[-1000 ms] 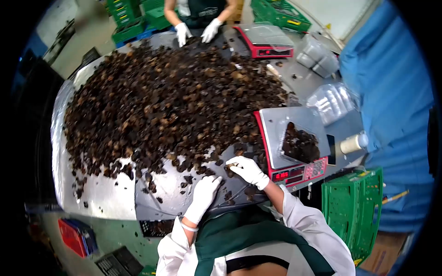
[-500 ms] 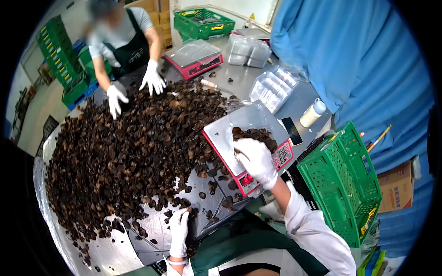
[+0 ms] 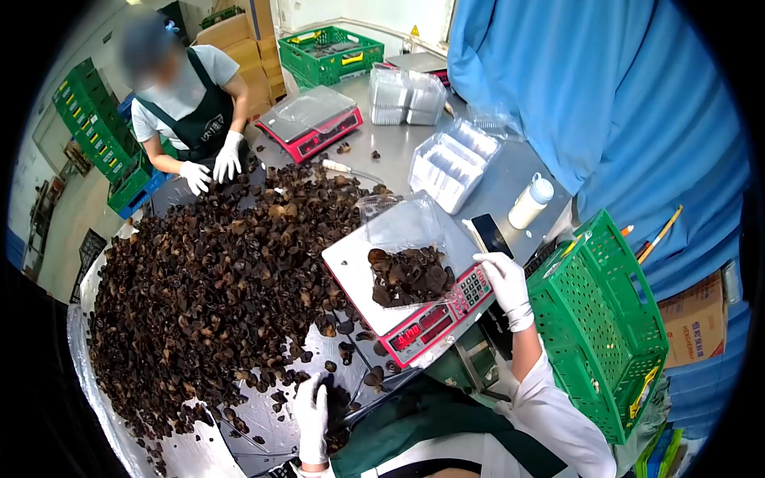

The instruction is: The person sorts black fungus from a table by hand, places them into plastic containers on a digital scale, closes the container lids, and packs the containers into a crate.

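Note:
My right hand (image 3: 508, 291), in a white glove, is at the right corner of the red-and-white weighing scale (image 3: 356, 275), fingers stretched out and holding nothing I can see. On the scale's plate lies an open clear plastic box with dark wood ear mushrooms (image 3: 410, 276) in it; its clear lid (image 3: 405, 223) stands folded back. The scale's red display is lit, its digits too blurred to read. My left hand (image 3: 311, 414), also gloved, is low at the table's near edge beside loose mushroom pieces, thumb and fingers apart. A large mushroom heap (image 3: 215, 303) spreads to its left.
Across the table a co-worker's gloved hands (image 3: 211, 171) are at the heap's far edge, near a second red scale (image 3: 311, 123). Stacked clear boxes (image 3: 450, 167), a phone (image 3: 490, 235) and a bottle (image 3: 531, 203) stand beyond my scale. A green crate (image 3: 598, 319) is at right.
My right hand has left the mushrooms in the box and moved right to the scale's corner. My left hand has dropped slightly, its fingers now parted. The co-worker's hands have drawn closer together.

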A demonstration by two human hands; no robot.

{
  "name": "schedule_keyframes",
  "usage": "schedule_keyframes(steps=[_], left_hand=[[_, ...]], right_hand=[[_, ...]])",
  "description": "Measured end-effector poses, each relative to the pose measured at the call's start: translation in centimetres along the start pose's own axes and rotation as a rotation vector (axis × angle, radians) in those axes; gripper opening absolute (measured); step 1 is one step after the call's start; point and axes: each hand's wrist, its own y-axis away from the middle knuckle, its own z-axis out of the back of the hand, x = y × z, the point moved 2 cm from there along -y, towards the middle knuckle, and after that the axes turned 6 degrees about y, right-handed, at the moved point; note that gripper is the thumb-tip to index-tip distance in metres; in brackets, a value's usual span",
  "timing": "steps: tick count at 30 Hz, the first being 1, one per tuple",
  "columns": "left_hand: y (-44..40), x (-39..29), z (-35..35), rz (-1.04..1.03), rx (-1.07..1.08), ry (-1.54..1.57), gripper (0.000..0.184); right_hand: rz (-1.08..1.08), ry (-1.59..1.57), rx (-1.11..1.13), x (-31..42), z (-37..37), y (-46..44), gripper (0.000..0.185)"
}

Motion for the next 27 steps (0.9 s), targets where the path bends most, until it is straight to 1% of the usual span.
schedule_keyframes(steps=[2, 3, 4, 5, 6, 8, 10, 11, 12, 14, 16, 17, 18, 20, 21, 22, 23, 24, 25, 26, 27], left_hand=[[-1.9, -1.9, -0.3, 0.081, -0.003, 0.132, 0.027], [-2.9, -1.4, -1.3, 0.027, -0.005, 0.139, 0.027], [-5.0, -2.8, -2.1, -0.038, -0.017, 0.150, 0.028], [-6.0, -4.4, -3.1, 0.073, 0.010, 0.337, 0.029], [-7.2, -3.6, -4.2, 0.116, 0.099, 0.314, 0.033], [-9.7, -6.5, -6.4, 0.191, 0.156, 0.400, 0.036], [-11.3, -7.7, -8.8, 0.242, 0.192, 0.662, 0.038], [-11.6, -8.4, -9.4, 0.304, 0.243, 0.749, 0.039], [-11.7, -8.9, -9.8, 0.377, 0.257, 0.830, 0.040], [-11.5, -9.9, -10.1, 0.409, 0.242, 0.918, 0.036], [-10.8, -9.6, -10.0, 0.422, 0.232, 0.935, 0.034], [-10.4, -9.4, -9.9, 0.427, 0.224, 0.953, 0.033], [-10.0, -9.7, -9.8, 0.428, 0.222, 0.952, 0.033], [-9.4, -10.2, -9.5, 0.652, 0.202, 1.047, 0.030], [-9.2, -9.2, -9.7, 0.616, 0.241, 0.999, 0.030], [-8.6, -9.2, -9.9, 0.426, 0.243, 0.986, 0.028], [-8.5, -9.1, -10.0, 0.399, 0.231, 0.926, 0.026], [-8.4, -8.9, -9.9, 0.372, 0.225, 0.863, 0.025], [-8.3, -8.5, -10.1, 0.363, 0.245, 0.902, 0.020], [-8.4, -8.1, -10.2, 0.363, 0.250, 0.900, 0.020], [-8.4, -7.9, -10.4, 0.395, 0.260, 0.951, 0.020]], right_hand=[[-0.103, -0.096, 0.068, -1.3, 0.1, -1.1, 0.019], [-0.109, -0.247, 0.086, -2.6, -0.7, -2.0, 0.020], [-0.255, -0.496, 0.178, -3.8, -2.0, -3.2, 0.026], [-0.285, -0.546, 0.163, -4.5, -3.3, -4.3, 0.030], [-0.319, -0.593, 0.146, -4.3, -4.5, -5.4, 0.035], [-0.428, -0.844, 0.235, -6.3, -7.5, -7.4, 0.042], [-0.548, -1.030, 0.322, -6.7, -8.9, -8.8, 0.042], [-0.553, -0.966, 0.291, -6.2, -8.9, -8.9, 0.043], [-0.431, -0.902, 0.183, -4.6, -8.5, -8.3, 0.041], [-0.207, -0.779, 0.241, -2.0, -6.0, -7.0, 0.033], [-0.047, -0.596, 0.318, -2.0, -4.9, -4.3, 0.027], [0.128, -0.326, 0.271, -2.7, -4.8, -3.1, 0.025], [0.107, -0.152, 0.285, -1.9, -3.9, -1.8, 0.030], [0.192, 0.044, 0.071, -2.9, -4.2, 0.6, 0.030], [0.015, -0.037, 0.219, -3.9, -4.4, 1.4, 0.029], [-0.168, -0.116, 0.370, -4.6, -4.3, 2.0, 0.028], [-0.333, -0.345, 0.532, -5.1, -4.5, 2.3, 0.025], [-0.465, -0.504, 0.622, -5.2, -4.9, 2.7, 0.019], [-0.488, -0.682, 0.632, -5.3, -5.5, 3.1, 0.017], [-0.504, -0.856, 0.641, -5.5, -6.1, 3.3, 0.016], [-0.505, -0.856, 0.641, -5.5, -6.4, 3.4, 0.016]])
